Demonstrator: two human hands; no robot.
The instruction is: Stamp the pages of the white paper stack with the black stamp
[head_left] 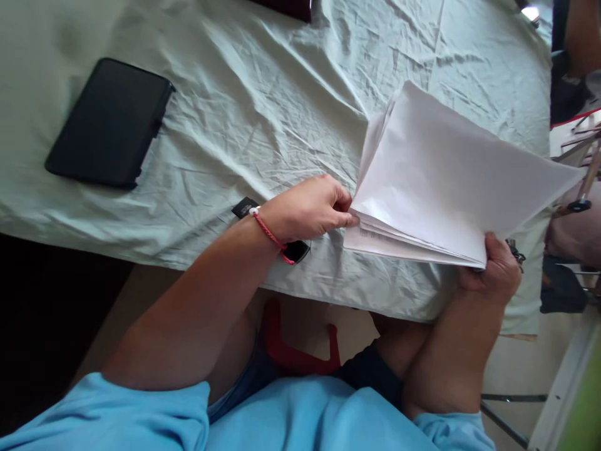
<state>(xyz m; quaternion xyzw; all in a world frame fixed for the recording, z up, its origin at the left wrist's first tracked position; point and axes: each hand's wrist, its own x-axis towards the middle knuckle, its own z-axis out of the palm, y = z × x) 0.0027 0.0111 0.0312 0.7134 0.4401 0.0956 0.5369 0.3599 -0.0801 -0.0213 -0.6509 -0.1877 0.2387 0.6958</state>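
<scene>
A stack of white paper sheets (451, 175) is held above the near right part of a table covered with a pale green cloth (263, 106). My right hand (495, 269) grips the stack's near corner from below. My left hand (312, 207), with a red cord bracelet on the wrist, pinches the left edge of the sheets, which fan apart there. A small black object (295, 250) lies on the cloth under my left wrist, partly hidden.
A black flat case (110, 122) lies on the cloth at the left. A dark red item (291, 7) sits at the far edge. Chair frames and another person's arm (582, 37) are at the right. A red stool (295, 351) stands below the table.
</scene>
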